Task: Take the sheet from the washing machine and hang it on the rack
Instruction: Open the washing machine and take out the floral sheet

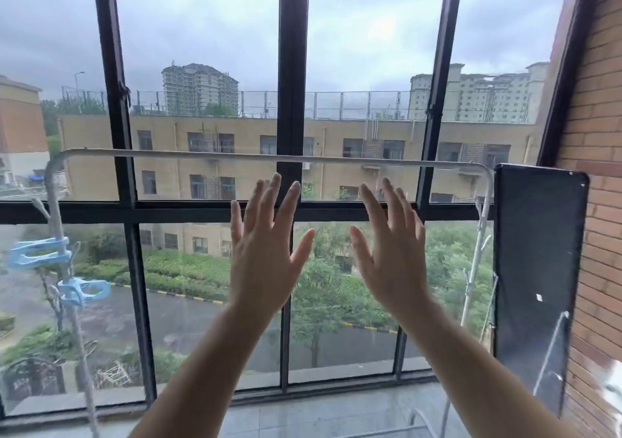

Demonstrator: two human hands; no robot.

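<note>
The white drying rack stands in front of a large window; its top bar (202, 155) runs level across the view and bends down at both ends. My left hand (267, 252) is raised just below the bar, fingers straight and spread, holding nothing. My right hand (390, 252) is raised beside it in the same way, also holding nothing. Both hands are apart from the bar. No sheet and no washing machine are in view.
Two light blue clothes pegs (40, 252) (84, 291) are clipped on the rack's left upright. A dark flat panel (538, 269) stands at the right against a brick wall (599, 168). The window's dark frame (292, 84) is behind the rack, with a tiled sill (319, 410) below.
</note>
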